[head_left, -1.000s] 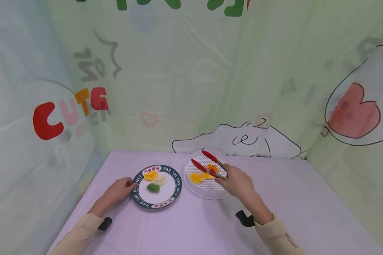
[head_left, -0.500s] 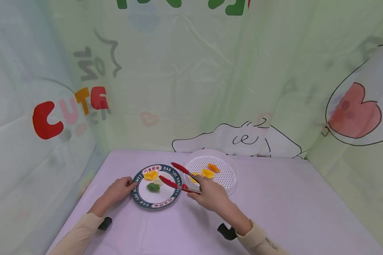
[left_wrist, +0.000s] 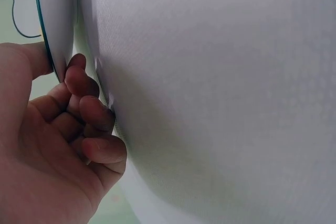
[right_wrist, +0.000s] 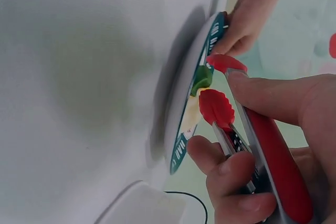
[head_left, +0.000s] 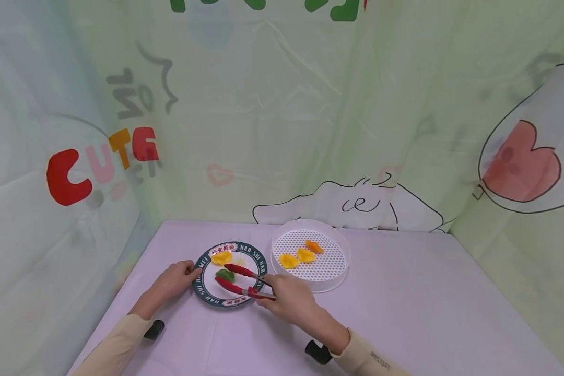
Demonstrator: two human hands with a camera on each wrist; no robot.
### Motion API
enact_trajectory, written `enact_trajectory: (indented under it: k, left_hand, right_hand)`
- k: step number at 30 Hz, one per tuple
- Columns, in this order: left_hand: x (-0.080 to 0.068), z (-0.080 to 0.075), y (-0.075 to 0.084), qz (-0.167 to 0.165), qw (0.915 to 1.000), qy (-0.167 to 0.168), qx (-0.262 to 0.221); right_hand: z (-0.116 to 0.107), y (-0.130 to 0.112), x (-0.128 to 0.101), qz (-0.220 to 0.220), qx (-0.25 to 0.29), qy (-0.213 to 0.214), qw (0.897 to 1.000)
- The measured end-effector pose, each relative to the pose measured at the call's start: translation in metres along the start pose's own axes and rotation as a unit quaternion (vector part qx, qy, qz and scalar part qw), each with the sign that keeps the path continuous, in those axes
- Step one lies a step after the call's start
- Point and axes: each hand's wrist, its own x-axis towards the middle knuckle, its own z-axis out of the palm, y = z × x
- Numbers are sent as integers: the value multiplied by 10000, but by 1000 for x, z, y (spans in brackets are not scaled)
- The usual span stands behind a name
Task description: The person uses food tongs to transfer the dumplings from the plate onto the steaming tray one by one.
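My left hand (head_left: 174,279) pinches the left rim of a round plate (head_left: 209,296) with a dark green lettered border. In the left wrist view, the thumb lies over the rim (left_wrist: 46,40) and fingers curl beneath it. My right hand (head_left: 291,297) grips red-tipped metal tongs (head_left: 227,285), their arms spread above the plate. Between the tips shows a small green crinkled piece (head_left: 224,274); whether they touch it I cannot tell. Behind it on the plate lie a yellow piece (head_left: 222,258) and a pale piece (right_wrist: 190,116), partly hidden by the tongs in the head view.
Right of the plate stands a round white tray (head_left: 343,261) with a perforated floor. Two yellow pieces (head_left: 305,255) and an orange piece (head_left: 314,246) lie in it. A lilac cloth (head_left: 404,292) covers the table, with printed curtains (head_left: 282,115) around it.
My right hand has carried the tongs leftward from over the white tray to over the plate, and down toward the green piece. The left hand has stayed on the plate's rim.
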Motion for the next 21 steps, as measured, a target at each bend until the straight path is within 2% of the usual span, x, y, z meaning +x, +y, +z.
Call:
enact_trajectory:
  k: [5, 21]
  left_hand:
    - [0, -1, 1, 2, 10000, -20, -37]
    - [-1, -1, 2, 32, 10000, -2, 23]
  right_hand:
    - [4, -1, 2, 9, -146, 22, 9999]
    - [4, -2, -1, -24, -125, 91, 9999]
